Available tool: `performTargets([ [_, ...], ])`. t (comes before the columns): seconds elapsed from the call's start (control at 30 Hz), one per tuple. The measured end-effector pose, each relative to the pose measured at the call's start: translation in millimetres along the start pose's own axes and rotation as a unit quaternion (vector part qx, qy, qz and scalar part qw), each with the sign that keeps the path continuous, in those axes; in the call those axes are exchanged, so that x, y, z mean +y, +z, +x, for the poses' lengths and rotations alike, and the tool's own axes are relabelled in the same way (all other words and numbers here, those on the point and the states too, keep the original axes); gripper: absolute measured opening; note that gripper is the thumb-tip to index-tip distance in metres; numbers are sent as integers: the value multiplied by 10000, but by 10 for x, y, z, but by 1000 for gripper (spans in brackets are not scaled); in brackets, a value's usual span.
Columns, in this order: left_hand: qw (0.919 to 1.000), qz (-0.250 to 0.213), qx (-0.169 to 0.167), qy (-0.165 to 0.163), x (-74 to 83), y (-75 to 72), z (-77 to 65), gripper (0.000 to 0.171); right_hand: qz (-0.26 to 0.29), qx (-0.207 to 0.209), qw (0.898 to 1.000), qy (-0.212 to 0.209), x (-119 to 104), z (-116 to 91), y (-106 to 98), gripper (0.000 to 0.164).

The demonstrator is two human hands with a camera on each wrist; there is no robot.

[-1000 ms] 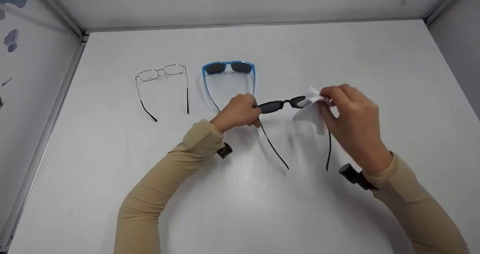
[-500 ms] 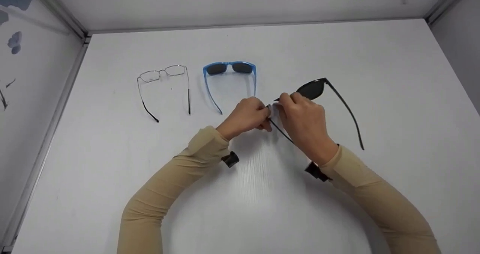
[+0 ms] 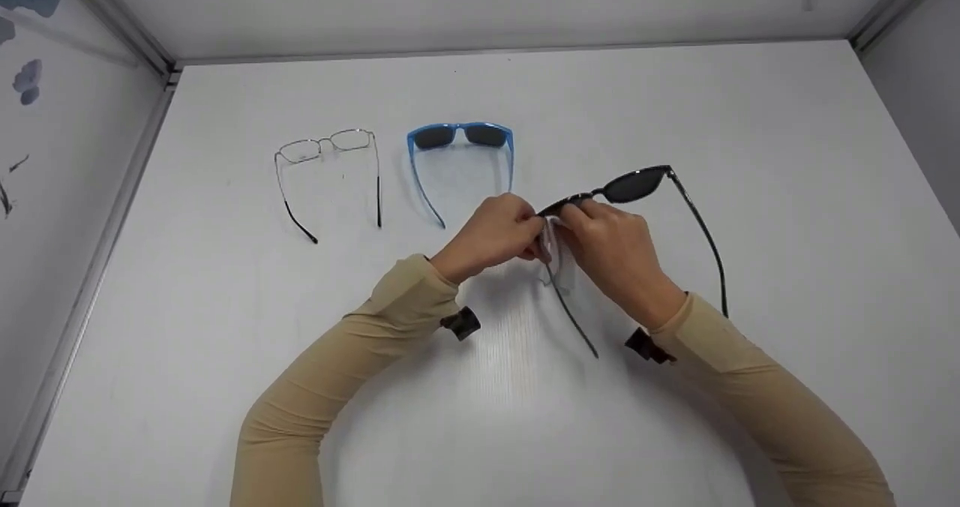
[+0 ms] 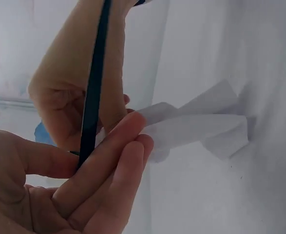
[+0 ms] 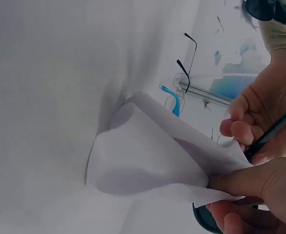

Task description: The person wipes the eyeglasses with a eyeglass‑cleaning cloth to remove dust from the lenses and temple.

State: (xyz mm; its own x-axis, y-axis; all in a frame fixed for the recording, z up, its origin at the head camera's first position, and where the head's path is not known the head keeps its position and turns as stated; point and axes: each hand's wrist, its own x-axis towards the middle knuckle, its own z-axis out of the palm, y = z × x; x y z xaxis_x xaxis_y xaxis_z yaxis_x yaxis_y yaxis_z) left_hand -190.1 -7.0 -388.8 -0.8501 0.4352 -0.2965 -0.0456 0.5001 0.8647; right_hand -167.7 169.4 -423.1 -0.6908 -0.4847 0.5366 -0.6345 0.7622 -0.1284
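Note:
My left hand (image 3: 499, 231) pinches the black sunglasses (image 3: 636, 184) at their left hinge, thumb against the fingers, as the left wrist view shows. The sunglasses are held above the table, both temples unfolded and pointing toward me. With my right hand (image 3: 611, 248) I grip a white cloth (image 5: 143, 151) against the left lens, thumb on one side and fingers on the other. Loose folds of the cloth hang down below my fingers. Most of the left lens is hidden behind the right hand; the right lens shows dark and uncovered.
Blue-framed sunglasses (image 3: 459, 127) lie open on the white table (image 3: 420, 432), just beyond my left hand. Further left lie thin metal-framed eyeglasses (image 3: 324, 145) with black temple tips. White panels enclose the table's back and sides.
My right hand and the cloth have moved left from the right lens to the left lens. The sunglasses have swung, their right end first rising, then dipping slightly. The left hand keeps its hold.

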Motion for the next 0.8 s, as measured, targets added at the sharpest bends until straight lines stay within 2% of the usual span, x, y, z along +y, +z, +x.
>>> performTargets([
  [0.17,9986,392,246,243,20,-111,15,27,23,4,9996,287,145,-48,-86,15],
  [0.23,9983,344,401,235,11,-197,22,27,148,-30,9993,340,228,-69,-139,13],
  [0.37,9971,207,720,144,-51,-397,38,27,453,-412,9980,162,455,-137,-249,12],
  [0.5,9961,192,857,-20,-108,-534,101,28,594,-793,9950,150,721,-199,-400,12],
  [0.63,9942,543,905,-189,-50,-551,280,29,374,-739,9958,400,973,-198,-676,11],
  [0.8,9922,721,879,-509,63,-510,625,28,-144,-753,9957,518,1167,-113,-1017,14],
])
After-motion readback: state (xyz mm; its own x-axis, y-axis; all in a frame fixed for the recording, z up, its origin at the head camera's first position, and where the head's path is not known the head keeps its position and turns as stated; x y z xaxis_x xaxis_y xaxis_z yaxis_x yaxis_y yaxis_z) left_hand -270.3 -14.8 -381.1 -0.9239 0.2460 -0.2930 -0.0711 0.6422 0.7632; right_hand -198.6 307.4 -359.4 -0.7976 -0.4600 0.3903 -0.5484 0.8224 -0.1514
